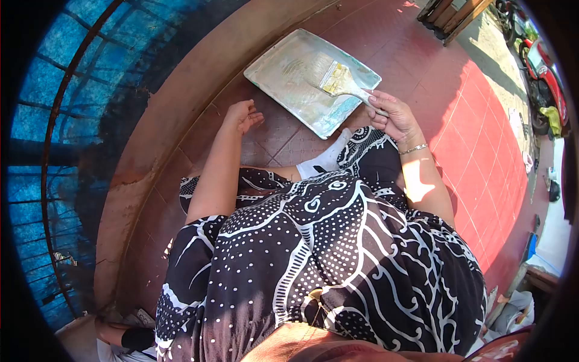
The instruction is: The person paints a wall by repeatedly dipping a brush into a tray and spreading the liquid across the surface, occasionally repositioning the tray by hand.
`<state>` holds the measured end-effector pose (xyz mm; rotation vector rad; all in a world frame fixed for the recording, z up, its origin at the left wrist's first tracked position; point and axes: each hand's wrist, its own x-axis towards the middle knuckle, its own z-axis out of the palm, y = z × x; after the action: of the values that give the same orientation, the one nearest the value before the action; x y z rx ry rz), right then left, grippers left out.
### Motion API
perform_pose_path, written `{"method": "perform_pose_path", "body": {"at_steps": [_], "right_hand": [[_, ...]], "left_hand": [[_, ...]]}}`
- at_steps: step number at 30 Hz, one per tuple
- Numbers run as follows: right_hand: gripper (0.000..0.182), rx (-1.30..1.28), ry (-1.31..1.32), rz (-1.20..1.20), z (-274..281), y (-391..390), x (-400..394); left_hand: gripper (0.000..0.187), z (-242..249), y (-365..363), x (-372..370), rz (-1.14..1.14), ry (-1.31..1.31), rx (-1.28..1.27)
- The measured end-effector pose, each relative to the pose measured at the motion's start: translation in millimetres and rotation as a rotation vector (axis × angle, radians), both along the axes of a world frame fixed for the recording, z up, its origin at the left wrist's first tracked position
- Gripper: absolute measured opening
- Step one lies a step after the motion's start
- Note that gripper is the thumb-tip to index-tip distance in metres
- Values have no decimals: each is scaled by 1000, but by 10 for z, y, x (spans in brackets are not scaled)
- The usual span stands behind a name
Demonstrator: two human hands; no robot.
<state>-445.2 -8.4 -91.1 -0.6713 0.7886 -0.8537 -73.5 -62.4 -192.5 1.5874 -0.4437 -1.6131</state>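
Note:
My right hand (391, 116) is closed around the handle of a wide paintbrush (339, 81). The brush's bristles, stained yellow and white, lie over a shallow rectangular tray (283, 90) smeared with pale paint. This tray sits on the red tiled floor in front of me. My left hand (243, 116) is off to the left of the tray, apart from it, fingers loosely curled and spread, with nothing visible in them.
A low wall (145, 120) with a blue sheet behind bars (66, 108) runs along the left. Wooden legs (446, 18) stand at the top right. Beyond are a red motorcycle (546, 78) and bags (512, 311). A person's arm (114, 332) shows at the bottom left.

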Motion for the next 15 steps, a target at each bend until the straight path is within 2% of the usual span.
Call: {"method": "perform_pose_path", "body": {"at_steps": [3, 9, 15], "right_hand": [[34, 8, -53, 19, -119, 136, -173], [38, 55, -218, 2, -381, 216, -385], [41, 136, -164, 31, -506, 3, -356]], "left_hand": [[48, -8, -189, 9, 24, 51, 13], [48, -73, -599, 225, 138, -76, -14], [51, -107, -856, 310, 89, -153, -45]]}}
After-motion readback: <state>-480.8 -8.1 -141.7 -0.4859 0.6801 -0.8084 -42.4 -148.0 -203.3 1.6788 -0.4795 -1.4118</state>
